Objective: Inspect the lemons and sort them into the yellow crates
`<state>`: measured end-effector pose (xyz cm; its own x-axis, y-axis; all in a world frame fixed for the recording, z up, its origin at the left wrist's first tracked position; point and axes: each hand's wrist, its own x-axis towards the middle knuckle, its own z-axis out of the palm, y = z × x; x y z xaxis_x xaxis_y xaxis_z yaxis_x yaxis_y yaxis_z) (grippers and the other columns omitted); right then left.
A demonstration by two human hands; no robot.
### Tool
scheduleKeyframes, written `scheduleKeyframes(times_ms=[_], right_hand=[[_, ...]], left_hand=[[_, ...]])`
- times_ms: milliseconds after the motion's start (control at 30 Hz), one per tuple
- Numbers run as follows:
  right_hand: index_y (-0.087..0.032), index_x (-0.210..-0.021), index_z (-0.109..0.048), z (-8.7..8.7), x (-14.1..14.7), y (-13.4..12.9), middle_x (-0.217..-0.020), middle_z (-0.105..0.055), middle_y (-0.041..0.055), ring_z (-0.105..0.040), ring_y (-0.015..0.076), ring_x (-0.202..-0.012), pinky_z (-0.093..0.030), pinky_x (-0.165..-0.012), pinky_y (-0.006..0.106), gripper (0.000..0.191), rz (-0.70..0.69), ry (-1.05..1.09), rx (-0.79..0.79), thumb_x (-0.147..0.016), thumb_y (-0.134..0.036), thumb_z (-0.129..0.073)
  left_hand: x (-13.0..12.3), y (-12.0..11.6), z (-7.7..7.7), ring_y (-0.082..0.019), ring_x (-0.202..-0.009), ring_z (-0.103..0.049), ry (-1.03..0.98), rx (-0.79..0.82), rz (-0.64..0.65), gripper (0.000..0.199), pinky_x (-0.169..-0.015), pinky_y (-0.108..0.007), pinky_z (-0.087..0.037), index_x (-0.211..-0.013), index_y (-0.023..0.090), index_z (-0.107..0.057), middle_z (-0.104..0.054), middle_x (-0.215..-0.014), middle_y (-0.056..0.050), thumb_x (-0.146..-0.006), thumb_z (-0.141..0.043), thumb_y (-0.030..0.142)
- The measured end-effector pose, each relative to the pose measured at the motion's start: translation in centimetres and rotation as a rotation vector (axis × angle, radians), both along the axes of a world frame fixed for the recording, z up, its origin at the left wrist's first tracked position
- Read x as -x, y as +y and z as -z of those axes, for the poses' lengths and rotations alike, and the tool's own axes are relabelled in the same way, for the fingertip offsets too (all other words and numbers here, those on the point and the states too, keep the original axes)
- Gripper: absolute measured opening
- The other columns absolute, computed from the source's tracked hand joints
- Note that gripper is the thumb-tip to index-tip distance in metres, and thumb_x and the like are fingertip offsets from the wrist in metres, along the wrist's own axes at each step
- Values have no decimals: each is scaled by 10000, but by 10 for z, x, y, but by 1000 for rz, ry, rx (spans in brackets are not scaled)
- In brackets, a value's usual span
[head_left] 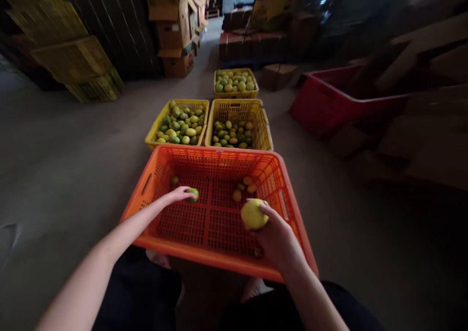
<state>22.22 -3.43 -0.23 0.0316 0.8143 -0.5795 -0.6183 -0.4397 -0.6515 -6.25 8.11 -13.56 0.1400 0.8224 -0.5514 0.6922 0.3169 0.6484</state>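
With light, bruise-sparing grips best, the left hand (180,193) clasps a green fruit (195,196) at the crate's (204,258) ten o'clock, the right hand (277,236), apart, a yellow fruit (253,214) at three.

there are 1 orange crate (204,257), 3 yellow fruit crates (236,107), 1 red bin (321,102).

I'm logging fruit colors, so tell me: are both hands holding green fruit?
No, the left hand holds a green fruit, but the right hand holds a yellow fruit.
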Motion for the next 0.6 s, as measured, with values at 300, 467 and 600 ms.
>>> scheduleKeyframes(times_ms=[300, 467, 600], right_hand=[[-201, -810, -646, -18, 22, -32, -736, -643, -16, -556, 140, -624, -427, -477, 224, 313, 2, -29, -305, -580, -367, -779], [-202, -780, -620, -66, 33, -33, -626, -622, -5, -524, 135, -520, -350, -403, 225, 252, -67, 10, -348, -654, -392, -725], [-210, -738, -589, -80, 42, -23, -569, -602, 4, -543, 143, -493, -354, -400, 226, 297, -90, -62, -391, -693, -478, -708]], left_hand=[[-58, -91, -194, -151, -670, -611, -1247, -18, -423, 301, -571, -258, -508, -921, 154, -602, -701, -914, -114, -835, -458, 403], [-76, -136, -211, -123, -540, -579, -1415, 51, -587, 212, -472, -223, -464, -835, 168, -575, -663, -732, -41, -874, -492, 360], [-84, -137, -202, -99, -447, -559, -1378, 108, -731, 235, -406, -195, -447, -868, 162, -573, -671, -684, -27, -889, -550, 394]])
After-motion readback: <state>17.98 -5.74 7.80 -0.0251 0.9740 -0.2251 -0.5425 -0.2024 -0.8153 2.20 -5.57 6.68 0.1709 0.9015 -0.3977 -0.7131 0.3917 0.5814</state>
